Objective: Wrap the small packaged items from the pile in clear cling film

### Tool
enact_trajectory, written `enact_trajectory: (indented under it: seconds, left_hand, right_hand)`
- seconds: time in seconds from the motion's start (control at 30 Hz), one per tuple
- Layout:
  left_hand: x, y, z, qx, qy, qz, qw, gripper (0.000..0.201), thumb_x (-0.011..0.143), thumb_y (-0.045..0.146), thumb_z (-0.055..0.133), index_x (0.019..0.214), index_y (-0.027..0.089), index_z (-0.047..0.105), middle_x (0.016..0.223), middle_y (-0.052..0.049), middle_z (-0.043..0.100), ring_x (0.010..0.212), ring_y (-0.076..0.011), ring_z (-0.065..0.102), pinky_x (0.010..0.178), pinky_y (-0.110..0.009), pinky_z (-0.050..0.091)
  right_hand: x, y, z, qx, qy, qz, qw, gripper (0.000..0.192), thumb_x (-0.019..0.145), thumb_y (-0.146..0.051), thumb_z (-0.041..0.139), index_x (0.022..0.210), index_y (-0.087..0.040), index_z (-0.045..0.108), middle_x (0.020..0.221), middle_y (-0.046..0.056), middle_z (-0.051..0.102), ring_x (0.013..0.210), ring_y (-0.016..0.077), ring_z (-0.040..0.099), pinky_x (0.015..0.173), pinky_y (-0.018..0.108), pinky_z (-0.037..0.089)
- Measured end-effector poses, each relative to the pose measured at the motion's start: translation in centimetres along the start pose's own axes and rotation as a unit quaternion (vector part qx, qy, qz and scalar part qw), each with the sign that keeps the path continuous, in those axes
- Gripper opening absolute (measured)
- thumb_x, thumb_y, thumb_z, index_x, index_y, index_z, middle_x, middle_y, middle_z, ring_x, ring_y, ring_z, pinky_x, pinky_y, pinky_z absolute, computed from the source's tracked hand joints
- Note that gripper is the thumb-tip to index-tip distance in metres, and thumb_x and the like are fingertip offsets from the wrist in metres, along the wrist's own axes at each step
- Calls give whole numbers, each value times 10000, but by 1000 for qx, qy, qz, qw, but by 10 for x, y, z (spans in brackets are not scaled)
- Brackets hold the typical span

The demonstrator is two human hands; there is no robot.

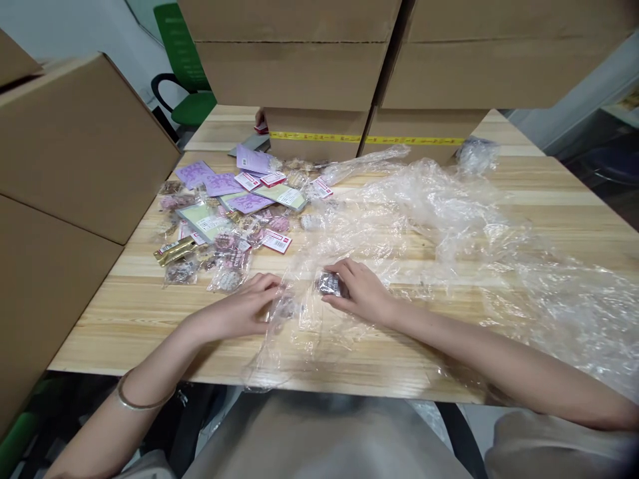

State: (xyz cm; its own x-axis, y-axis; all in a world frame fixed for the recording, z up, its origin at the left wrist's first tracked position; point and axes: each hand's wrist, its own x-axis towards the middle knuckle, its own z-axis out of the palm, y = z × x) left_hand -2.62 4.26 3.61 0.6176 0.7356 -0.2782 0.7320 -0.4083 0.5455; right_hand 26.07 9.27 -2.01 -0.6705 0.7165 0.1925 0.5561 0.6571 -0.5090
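Observation:
Between the thumb and fingers of my right hand (360,291) is a small dark plastic-wrapped packet (330,284) with pale print, held just over the table. My left hand (249,305) curves its fingers and thumb around the near left end of a crumpled clear plastic film (294,332). A small item in clear wrap (285,306) shows at those fingertips; its kind cannot be made out. The film spreads from between my hands toward the right. Left of my hands lies a pile of small packaged goods, with a clear packet (230,279) nearest my left hand.
The pile holds purple cards (253,159), green cards (207,221), white-and-red tags (276,241) and a gold packet (174,251). Large cardboard boxes stand at left (74,146) and across the back (319,73). Another person's fingers (259,118) show behind the pile. A green chair (182,66) stands beyond.

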Motion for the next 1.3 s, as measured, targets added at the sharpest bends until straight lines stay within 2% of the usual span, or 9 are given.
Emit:
enact_trajectory:
  seconds: [0.13,0.27,0.4,0.47,0.57,0.73,0.9,1.0,1.3]
  left_hand:
    - [7,1,14,23,48,-3,999,363,879,356,607,1218,230,568,1203,-87,550,1174,-266,492,1000,-388,422]
    - [-27,-1,-19,76,80,-118,987,242,886,370,557,1033,181,585,1019,-79,594,944,-244,573,852,-380,475]
    - [-61,20,-62,199,284,-224,911,416,906,563,477,1079,194,562,998,-65,563,900,-253,572,828,-414,474]
    - [-49,39,-61,179,367,-164,898,411,926,562,474,1179,245,541,1104,-47,551,988,-246,567,931,-408,449]
    - [4,58,-29,66,222,-2,973,331,942,450,537,1218,267,542,1144,-32,569,1054,-226,573,931,-359,477]
    - [63,42,10,94,123,99,983,434,945,385,564,1323,182,502,1260,-121,563,1217,-287,497,1026,-447,429]
    - [13,7,-23,147,172,100,969,330,1000,234,404,1289,265,560,1395,-66,538,1342,-277,406,1104,-514,351]
    - [-18,-18,-31,203,157,87,963,544,945,78,395,1400,365,481,1529,-13,415,1445,-308,291,1139,-590,279]
    - [-22,-28,-1,187,62,185,963,622,973,68,371,1484,420,339,1538,46,404,1439,-177,340,1216,-418,275]
  right_hand:
    - [1,1,0,15,4,1,1000,496,862,-479,650,1219,-159,527,1088,128,605,969,272,582,856,432,481]
    - [0,2,0,11,9,-14,1000,425,871,-468,640,1164,-171,561,1082,124,597,981,268,560,856,419,467]
    - [1,3,1,-3,10,-17,1000,436,867,-480,641,1165,-167,579,1080,127,590,983,270,542,857,424,458]
    - [2,1,-2,-6,9,-23,1000,476,848,-507,654,1169,-164,582,1092,133,588,994,278,536,869,440,455]
    - [-1,-2,-16,9,25,-28,999,418,889,-482,603,1173,-177,572,1116,131,588,1031,280,538,895,459,458]
    - [-30,3,-54,-47,62,-56,995,199,959,-257,470,1105,-180,582,1048,116,615,982,253,568,818,411,492]
    - [-71,25,-77,-271,-37,-198,941,452,934,-9,357,1339,-159,490,1181,102,667,957,227,615,784,374,508]
    - [-79,35,-78,-320,-67,-226,918,587,909,46,312,1442,-184,395,1331,79,616,1036,217,627,800,367,521]
    - [-73,43,-75,-159,-71,-183,967,390,927,-170,476,1307,-198,559,1251,98,664,1141,236,617,905,433,546]
